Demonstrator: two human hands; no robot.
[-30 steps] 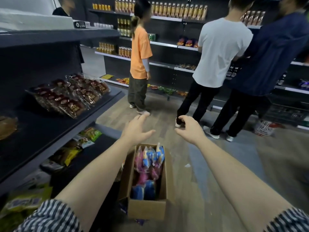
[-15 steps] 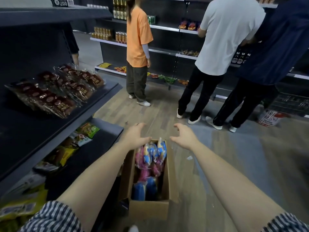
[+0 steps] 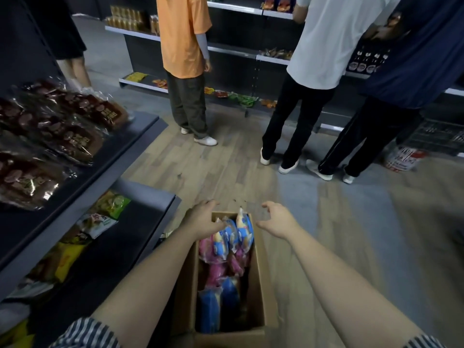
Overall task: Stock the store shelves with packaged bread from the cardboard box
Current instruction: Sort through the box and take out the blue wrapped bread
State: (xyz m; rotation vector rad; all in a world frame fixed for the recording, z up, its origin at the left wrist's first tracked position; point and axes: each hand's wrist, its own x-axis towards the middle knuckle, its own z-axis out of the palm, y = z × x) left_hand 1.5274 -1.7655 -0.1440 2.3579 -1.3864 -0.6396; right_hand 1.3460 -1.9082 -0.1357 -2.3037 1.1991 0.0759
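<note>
Bread packs (image 3: 240,228) beside left fingers (image 3: 210,203)

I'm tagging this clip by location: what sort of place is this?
Most likely a small shop aisle: dark shelves hold packaged snacks, bottled drinks line the far shelf, and a cardboard box of wrapped bread stands on the floor.

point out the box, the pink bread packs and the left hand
box (image 3: 258,280): head view, right inner wall
pink bread packs (image 3: 214,271): head view, middle of one pack
left hand (image 3: 200,221): head view, back of hand
</note>
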